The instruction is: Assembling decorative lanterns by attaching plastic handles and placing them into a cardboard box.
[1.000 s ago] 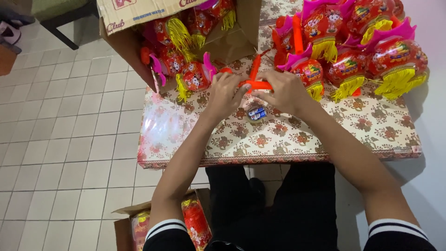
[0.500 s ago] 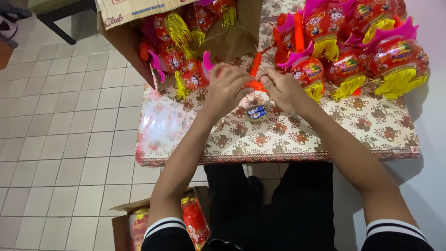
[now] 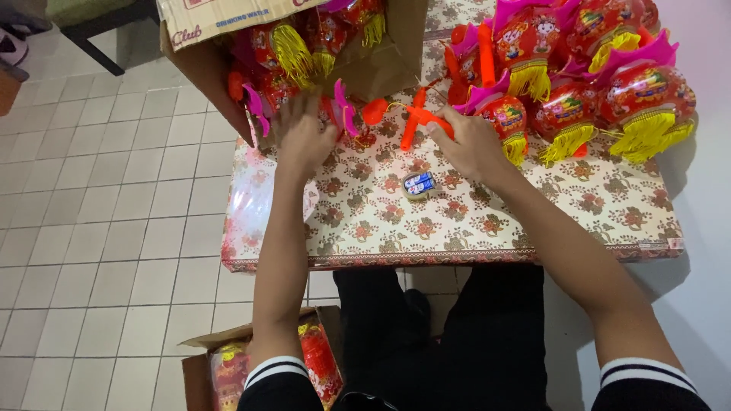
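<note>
My right hand (image 3: 470, 141) grips an orange plastic stick-shaped handle piece (image 3: 415, 120) above a table with a floral cover (image 3: 457, 221). A thin cord runs from the piece to an orange knob (image 3: 374, 111). My left hand (image 3: 302, 135) reaches into the mouth of a tipped cardboard box (image 3: 228, 46), fingers curled among red toy lanterns with yellow tassels (image 3: 285, 53); what it holds is hidden. A small roll of tape (image 3: 418, 184) lies on the cover between my hands.
Several finished red lanterns with pink trim and yellow fringe (image 3: 594, 84) crowd the table's far right. A second open box with red lanterns (image 3: 259, 365) sits on the tiled floor (image 3: 99, 228) by my left knee. A white wall (image 3: 700, 198) is at right.
My left hand has left the orange piece and moved left into the cardboard box. My right hand stays on the orange piece.
</note>
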